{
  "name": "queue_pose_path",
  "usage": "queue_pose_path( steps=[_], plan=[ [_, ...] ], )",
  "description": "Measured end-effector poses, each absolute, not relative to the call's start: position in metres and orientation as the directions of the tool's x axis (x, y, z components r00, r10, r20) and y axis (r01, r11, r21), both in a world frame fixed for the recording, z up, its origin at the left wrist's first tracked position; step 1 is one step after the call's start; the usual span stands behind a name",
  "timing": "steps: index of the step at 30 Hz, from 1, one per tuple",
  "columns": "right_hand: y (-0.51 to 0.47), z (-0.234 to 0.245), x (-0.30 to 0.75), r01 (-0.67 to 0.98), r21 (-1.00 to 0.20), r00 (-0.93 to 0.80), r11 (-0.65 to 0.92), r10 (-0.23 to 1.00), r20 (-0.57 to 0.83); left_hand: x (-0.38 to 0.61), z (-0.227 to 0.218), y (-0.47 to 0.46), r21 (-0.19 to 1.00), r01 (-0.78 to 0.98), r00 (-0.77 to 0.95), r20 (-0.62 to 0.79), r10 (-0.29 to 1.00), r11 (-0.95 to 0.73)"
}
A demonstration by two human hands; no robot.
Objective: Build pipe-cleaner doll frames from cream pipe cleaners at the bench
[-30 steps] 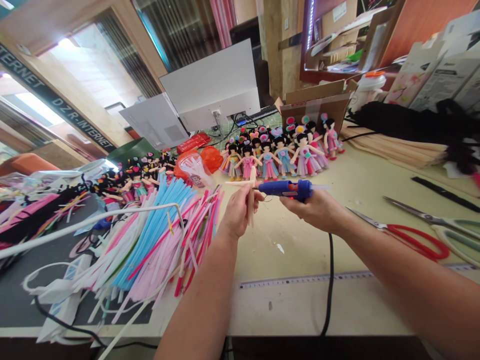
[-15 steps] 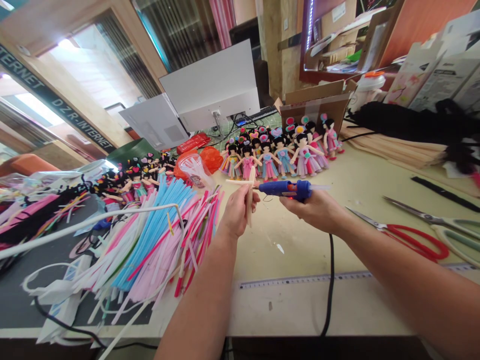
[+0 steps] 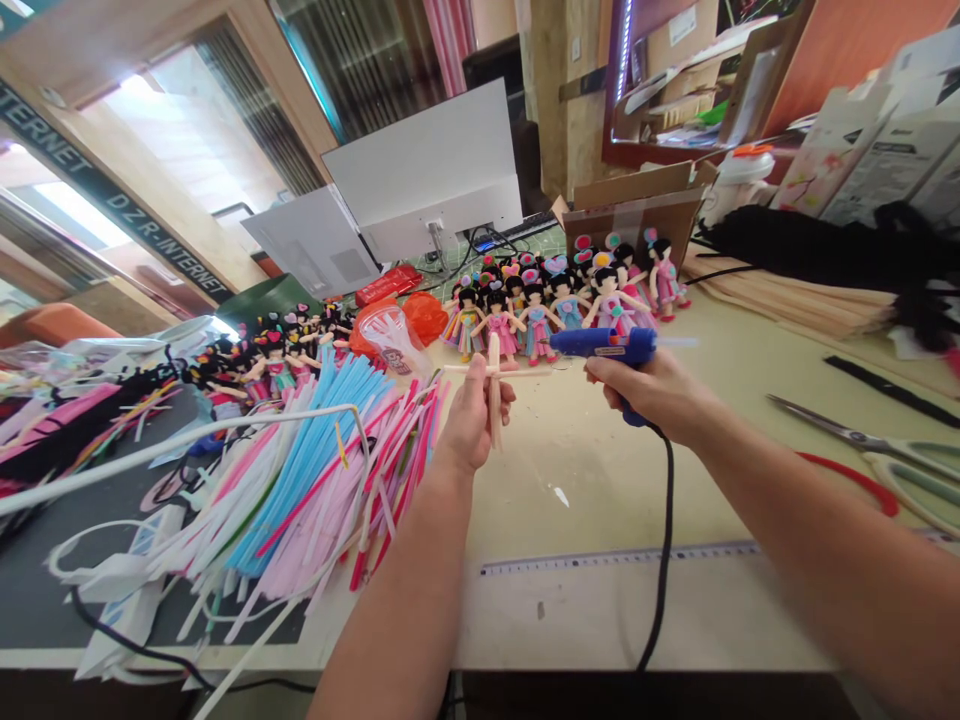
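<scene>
My left hand is closed on a cream-coloured cross of pipe cleaners, held up above the table with one bar upright and the other level. My right hand grips a blue glue gun, its nozzle pointing left toward the right end of the cross's level bar. A clear glue stick juts from the gun's back, and a black cord hangs from its handle. Several small dolls in colourful dresses stand just behind both hands.
On the left lies a heap of pink, white and blue pipe cleaners. Scissors are at the right, partly behind my right arm. A ruler strip runs along the front. Behind are a monitor and a cardboard box.
My right hand has moved the glue gun right and slightly up, away from the middle of the cross. The cross's level bar now shows on the right, while my left hand has barely shifted.
</scene>
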State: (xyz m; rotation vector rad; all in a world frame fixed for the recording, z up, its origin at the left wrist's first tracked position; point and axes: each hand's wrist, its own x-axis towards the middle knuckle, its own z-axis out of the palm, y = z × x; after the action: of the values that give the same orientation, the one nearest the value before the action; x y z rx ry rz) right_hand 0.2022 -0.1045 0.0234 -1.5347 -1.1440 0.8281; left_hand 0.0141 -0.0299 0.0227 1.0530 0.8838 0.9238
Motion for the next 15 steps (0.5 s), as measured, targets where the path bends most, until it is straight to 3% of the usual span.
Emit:
queue_pose_path(
  steps=[8, 12, 15],
  plan=[
    [-0.087, -0.006, 0.216, 0.543, -0.812, 0.295, -0.212, 0.954, -0.051, 0.014, 0.028, -0.032, 0.926, -0.231, 0.392, -0.191, 0.9, 0.298],
    [-0.085, -0.012, 0.226, 0.611, -0.775, 0.176, -0.162, 0.982, -0.067, 0.013, 0.027, -0.033, 0.908, -0.271, 0.431, -0.183, 0.883, 0.321],
    [-0.089, -0.001, 0.236, 0.594, -0.804, 0.175, -0.039, 0.981, 0.082, 0.013, 0.028, -0.032, 0.892, -0.297, 0.429, -0.194, 0.882, 0.34]
  ],
)
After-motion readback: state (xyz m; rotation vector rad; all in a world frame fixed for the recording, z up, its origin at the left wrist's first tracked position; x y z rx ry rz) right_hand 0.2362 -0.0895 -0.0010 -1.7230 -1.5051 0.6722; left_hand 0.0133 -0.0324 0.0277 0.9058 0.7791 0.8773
